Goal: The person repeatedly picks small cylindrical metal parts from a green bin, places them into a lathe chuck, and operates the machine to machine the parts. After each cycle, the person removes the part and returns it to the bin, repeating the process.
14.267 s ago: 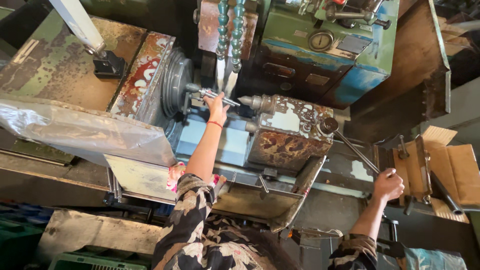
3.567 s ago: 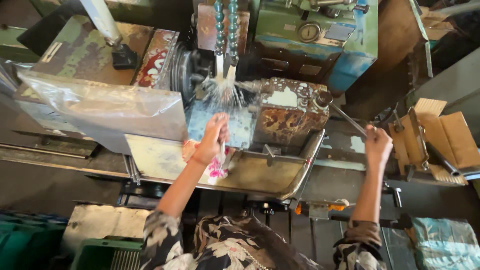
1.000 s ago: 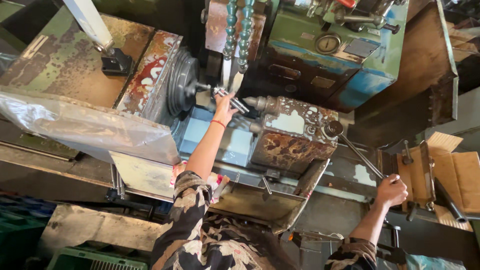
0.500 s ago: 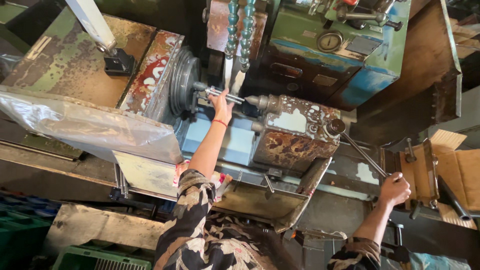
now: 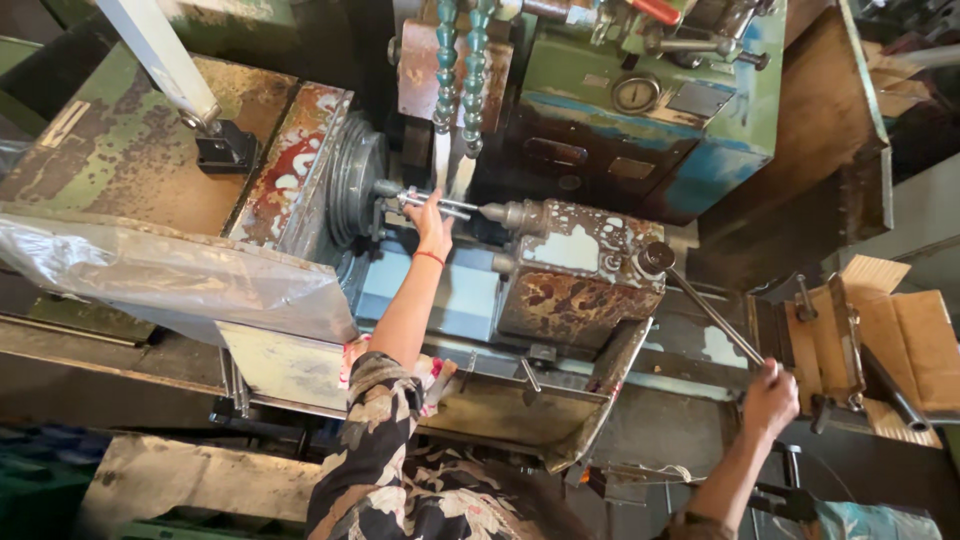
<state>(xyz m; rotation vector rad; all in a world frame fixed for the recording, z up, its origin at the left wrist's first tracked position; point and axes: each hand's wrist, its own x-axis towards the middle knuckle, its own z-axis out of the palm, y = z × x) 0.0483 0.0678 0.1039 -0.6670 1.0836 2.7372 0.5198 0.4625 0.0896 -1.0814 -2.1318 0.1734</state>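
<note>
Upper centre of frame: left hand [image 5: 432, 222] fingers closed on the slim metal rod [image 5: 440, 205], whose long axis runs left–right. Lower right: right hand [image 5: 770, 398] clamped on the long lever [image 5: 710, 312].

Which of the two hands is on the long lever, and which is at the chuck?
The right hand grips the long lever; the left hand, with a red wristband, holds the metal rod by the chuck.
</note>
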